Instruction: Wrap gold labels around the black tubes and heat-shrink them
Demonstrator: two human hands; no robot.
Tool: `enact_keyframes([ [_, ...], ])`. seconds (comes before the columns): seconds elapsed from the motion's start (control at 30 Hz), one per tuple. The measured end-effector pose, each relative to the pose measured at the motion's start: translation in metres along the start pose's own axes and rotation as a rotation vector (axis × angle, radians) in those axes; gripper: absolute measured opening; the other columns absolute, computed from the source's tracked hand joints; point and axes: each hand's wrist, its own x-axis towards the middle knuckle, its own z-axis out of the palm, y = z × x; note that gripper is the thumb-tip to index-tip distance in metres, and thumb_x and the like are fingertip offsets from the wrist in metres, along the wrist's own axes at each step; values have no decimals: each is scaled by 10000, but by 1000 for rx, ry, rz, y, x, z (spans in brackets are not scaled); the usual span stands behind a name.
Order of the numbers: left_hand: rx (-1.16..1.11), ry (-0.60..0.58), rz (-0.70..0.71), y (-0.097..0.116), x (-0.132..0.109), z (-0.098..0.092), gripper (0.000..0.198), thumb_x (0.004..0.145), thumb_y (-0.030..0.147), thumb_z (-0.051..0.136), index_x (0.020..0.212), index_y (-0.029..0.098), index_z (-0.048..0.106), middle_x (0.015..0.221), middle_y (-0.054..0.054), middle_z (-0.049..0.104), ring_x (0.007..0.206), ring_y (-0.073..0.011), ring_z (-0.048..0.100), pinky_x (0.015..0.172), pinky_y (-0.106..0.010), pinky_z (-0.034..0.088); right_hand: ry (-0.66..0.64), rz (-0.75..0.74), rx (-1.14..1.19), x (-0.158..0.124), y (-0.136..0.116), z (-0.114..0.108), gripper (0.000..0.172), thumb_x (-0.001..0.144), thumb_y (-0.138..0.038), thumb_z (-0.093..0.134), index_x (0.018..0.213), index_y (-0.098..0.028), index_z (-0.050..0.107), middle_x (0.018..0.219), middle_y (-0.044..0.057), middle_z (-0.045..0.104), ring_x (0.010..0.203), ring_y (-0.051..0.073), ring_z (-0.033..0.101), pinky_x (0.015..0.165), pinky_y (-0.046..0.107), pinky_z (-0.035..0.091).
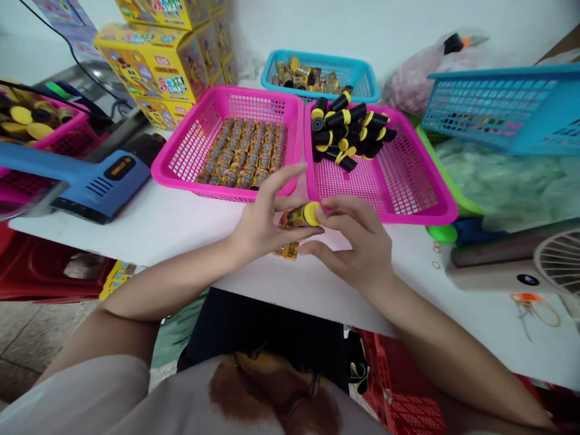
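Observation:
A small printed cylinder with a yellow cap [310, 214] is held in my left hand [265, 217], between the thumb below and a finger above; the index finger is raised away. My right hand [357, 238] meets the capped end with its fingertips, while its thumb stays apart, lower down. Under my hands, small yellow printed pieces [288, 250] lie on the white table [281, 284], partly hidden. Beyond my left hand, a pink basket [181, 163] holds rows of small printed cylinders [244, 151]. Another pink basket [408, 199] holds piled black cylinders with yellow ends [348, 130].
A blue heat-gun-like tool [104, 181] lies left, near yellow boxes [158, 63]. A blue basket [371, 90] stands behind; another blue basket [493, 115] is at right, above a green one [466, 199]. A fan [562, 260] and rubber bands [546, 311] are at right.

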Motion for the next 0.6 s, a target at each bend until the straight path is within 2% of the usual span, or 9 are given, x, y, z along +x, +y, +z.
enact_keyframes([
  [0.07, -98, 28, -69, 3, 4, 1, 940, 823, 544, 862, 1527, 365, 266, 1472, -109, 586, 937, -170, 790, 785, -295, 649, -44, -128, -52, 0, 1, 2, 436, 911, -408, 787, 1254, -208, 607, 1189, 122, 721, 1132, 260, 707, 944, 442, 638],
  [0.17, -286, -61, -186, 8, 7, 6, 974, 796, 537, 888, 1489, 336, 233, 1142, -43, 718, 783, -142, 759, 695, -269, 617, -47, -193, -117, 0, 0, 4, 472, 926, -241, 748, 1341, -127, 554, 1176, 153, 708, 1158, 257, 687, 972, 417, 631],
  [0.23, -426, -176, -213, 10, 6, 10, 876, 836, 507, 864, 1420, 327, 236, 917, 36, 692, 673, -119, 712, 605, -236, 574, 11, -203, -120, -1, -4, 5, 457, 925, -195, 719, 1345, -125, 554, 1157, 143, 710, 1144, 247, 688, 980, 413, 629],
  [0.33, -553, -387, -197, 14, 4, 12, 595, 962, 423, 738, 1296, 304, 261, 732, 112, 553, 518, -80, 606, 485, -192, 481, 57, -221, -130, -4, -9, 7, 430, 952, -267, 696, 1353, -184, 566, 1157, 106, 728, 1170, 255, 684, 1004, 447, 626],
  [0.4, -572, -469, -205, 18, 3, 10, 504, 997, 403, 682, 1254, 295, 262, 678, 134, 473, 461, -69, 542, 447, -188, 443, 62, -243, -157, -5, -11, 7, 391, 966, -287, 679, 1341, -231, 583, 1148, 76, 744, 1167, 249, 691, 1026, 464, 620],
  [0.47, -580, -486, -248, 22, 3, 6, 507, 991, 440, 680, 1237, 296, 260, 675, 139, 434, 455, -70, 516, 440, -196, 446, 54, -263, -138, -5, -12, 6, 379, 959, -290, 687, 1328, -279, 598, 1156, 52, 758, 1151, 244, 709, 1055, 478, 613],
  [0.6, -652, -540, -326, 28, 5, 0, 568, 953, 551, 693, 1217, 302, 256, 808, 82, 509, 566, -90, 583, 494, -225, 517, -40, -217, -14, -6, -12, 0, 454, 926, -331, 737, 1355, -348, 590, 1207, 29, 774, 1160, 271, 733, 1090, 520, 605],
])
